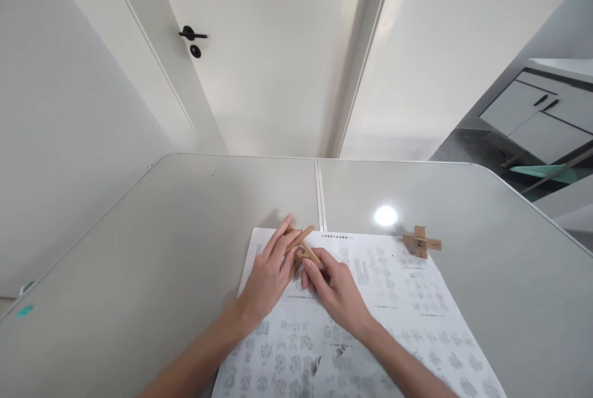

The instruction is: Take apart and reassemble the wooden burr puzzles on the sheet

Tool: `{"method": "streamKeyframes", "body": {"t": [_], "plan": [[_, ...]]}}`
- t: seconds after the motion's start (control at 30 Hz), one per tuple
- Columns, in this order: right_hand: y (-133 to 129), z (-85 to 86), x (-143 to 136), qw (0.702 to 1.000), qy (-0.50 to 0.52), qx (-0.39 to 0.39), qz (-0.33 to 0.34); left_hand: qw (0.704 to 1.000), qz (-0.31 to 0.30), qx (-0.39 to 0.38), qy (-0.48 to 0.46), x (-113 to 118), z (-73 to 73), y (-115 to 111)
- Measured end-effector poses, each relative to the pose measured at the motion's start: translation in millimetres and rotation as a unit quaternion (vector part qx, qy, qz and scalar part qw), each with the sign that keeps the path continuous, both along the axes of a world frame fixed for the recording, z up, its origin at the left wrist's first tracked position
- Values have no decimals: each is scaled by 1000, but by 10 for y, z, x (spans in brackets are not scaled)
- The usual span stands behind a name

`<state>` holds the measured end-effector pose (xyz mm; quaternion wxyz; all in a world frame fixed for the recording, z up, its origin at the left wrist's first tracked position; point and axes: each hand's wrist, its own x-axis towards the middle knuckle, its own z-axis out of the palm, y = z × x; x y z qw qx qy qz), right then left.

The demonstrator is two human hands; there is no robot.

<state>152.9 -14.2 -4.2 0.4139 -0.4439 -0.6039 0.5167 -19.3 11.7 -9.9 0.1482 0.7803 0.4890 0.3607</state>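
Both hands meet over the upper part of a large printed sheet. My left hand is closed round several interlocked wooden pieces, its fingers lying over their left side. From the right, my right hand pinches the same pieces between thumb and fingers. The pieces cross at angles, and one stick points up and to the right. Fingers cover part of the joint. A cross-shaped wooden block with a dark mark on its centre rests at the sheet's upper right corner.
The grey table has a seam across it and a bright light reflection right of the middle. Beyond its far edge are a white door with a black handle and, far right, a white cabinet.
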Motion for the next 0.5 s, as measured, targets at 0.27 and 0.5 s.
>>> {"method": "streamKeyframes", "body": {"t": [0.27,0.5], "plan": [[-3,30,3,1000,-9,21,1,1000,3,6,7,2,60,-18],[-11,38,5,999,31,-13,-7,1000,-12,13,17,-21,91,-14]]}}
